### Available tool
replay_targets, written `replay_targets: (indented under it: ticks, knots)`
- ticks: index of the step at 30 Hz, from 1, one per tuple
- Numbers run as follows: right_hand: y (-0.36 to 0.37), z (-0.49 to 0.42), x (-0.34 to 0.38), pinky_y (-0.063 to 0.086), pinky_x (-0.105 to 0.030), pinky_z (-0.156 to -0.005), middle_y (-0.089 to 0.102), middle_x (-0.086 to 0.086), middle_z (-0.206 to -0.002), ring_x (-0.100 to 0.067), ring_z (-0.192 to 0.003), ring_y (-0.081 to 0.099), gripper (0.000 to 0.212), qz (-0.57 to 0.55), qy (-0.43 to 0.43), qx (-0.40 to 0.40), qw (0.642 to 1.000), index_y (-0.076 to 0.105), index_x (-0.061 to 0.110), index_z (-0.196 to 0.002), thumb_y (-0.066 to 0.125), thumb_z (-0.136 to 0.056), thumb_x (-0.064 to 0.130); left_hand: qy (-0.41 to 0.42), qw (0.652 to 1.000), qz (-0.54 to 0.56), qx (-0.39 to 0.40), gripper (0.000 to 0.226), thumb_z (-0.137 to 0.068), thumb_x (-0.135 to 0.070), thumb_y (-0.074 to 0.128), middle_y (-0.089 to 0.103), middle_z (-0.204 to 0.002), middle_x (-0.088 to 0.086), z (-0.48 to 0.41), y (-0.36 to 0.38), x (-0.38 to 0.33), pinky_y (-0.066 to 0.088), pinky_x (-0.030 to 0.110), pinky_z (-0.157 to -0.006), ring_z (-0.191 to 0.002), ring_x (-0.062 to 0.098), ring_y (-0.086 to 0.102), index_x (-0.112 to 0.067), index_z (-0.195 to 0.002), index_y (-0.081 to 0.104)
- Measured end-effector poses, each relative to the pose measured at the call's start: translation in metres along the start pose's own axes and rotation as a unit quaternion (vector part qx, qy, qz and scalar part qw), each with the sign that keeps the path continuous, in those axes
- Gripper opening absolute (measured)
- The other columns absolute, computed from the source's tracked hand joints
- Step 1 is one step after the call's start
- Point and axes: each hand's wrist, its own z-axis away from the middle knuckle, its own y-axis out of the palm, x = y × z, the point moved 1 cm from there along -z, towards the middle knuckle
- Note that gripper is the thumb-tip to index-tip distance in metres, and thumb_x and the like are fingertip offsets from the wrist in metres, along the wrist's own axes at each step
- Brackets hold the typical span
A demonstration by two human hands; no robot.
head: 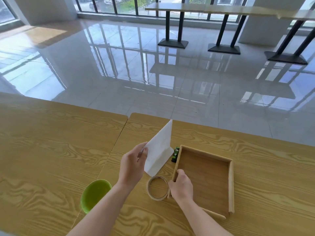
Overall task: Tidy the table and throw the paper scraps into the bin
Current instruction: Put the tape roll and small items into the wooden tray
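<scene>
My left hand [132, 165] holds a folded white sheet of paper [159, 150] lifted above the wooden table [51, 150], pinched at its left edge. My right hand [181, 185] grips the left wall of a shallow square wooden tray [204, 179], which holds nothing. A roll of tape [157, 188] lies flat between my hands, touching the tray's near left corner. A small green and black glue stick [175, 155] lies just left of the tray's far corner, partly behind the paper. A round green bin [95, 195] shows below the table's seam at the left of my left forearm.
The table is two wooden tops joined by a seam [117, 142]. Beyond its far edge is a glossy tiled floor [153, 74]. A long high table on black pedestal legs [223, 36] stands at the back right, before the windows.
</scene>
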Motion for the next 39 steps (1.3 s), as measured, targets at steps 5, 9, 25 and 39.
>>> replay_targets:
  ticks: [5,9,25,39]
  knots:
    - [0.013,-0.013,0.021,0.047,-0.027,-0.064,0.062,0.011,-0.085,-0.011,-0.077,0.062,0.027,0.001,0.007,-0.004,1.0,0.045,0.032,-0.098,0.063,-0.086,0.016,0.034,0.999,-0.001,0.026,0.027,-0.101,-0.023,0.052,0.072,-0.082,-0.011,-0.019,-0.003,0.006,0.055,0.036,-0.063,-0.073,0.011,0.066,-0.027,-0.123,0.066]
    - [0.019,-0.023,0.034,0.049,-0.028,-0.066,0.06,0.013,-0.083,-0.011,-0.077,0.062,0.031,0.01,0.016,-0.005,1.0,0.042,0.034,-0.099,0.065,-0.087,0.017,0.047,0.998,0.012,0.038,0.026,-0.1,-0.022,0.053,0.072,-0.088,-0.015,-0.037,-0.012,0.015,0.055,0.033,-0.067,-0.08,0.006,0.067,-0.028,-0.122,0.066]
    - [-0.025,-0.064,0.09,0.055,-0.037,-0.079,0.067,0.005,-0.094,-0.016,-0.086,0.064,0.035,-0.021,-0.049,-0.068,0.996,0.063,0.016,-0.121,0.058,-0.097,0.04,0.007,0.995,0.094,0.045,0.034,-0.1,-0.037,0.047,0.071,-0.113,-0.02,-0.043,-0.031,0.036,0.049,0.012,-0.083,-0.106,-0.005,0.062,-0.027,-0.126,0.066]
    - [0.007,-0.115,0.11,0.018,-0.051,-0.122,0.06,-0.001,-0.131,-0.025,-0.125,0.053,0.035,0.428,-0.271,0.096,0.857,0.063,0.017,-0.126,0.042,-0.099,0.012,0.014,0.996,0.092,0.001,0.029,-0.102,-0.036,0.044,0.068,-0.088,-0.029,-0.034,-0.028,0.029,0.038,0.007,-0.065,-0.081,-0.001,0.064,-0.032,-0.113,0.071]
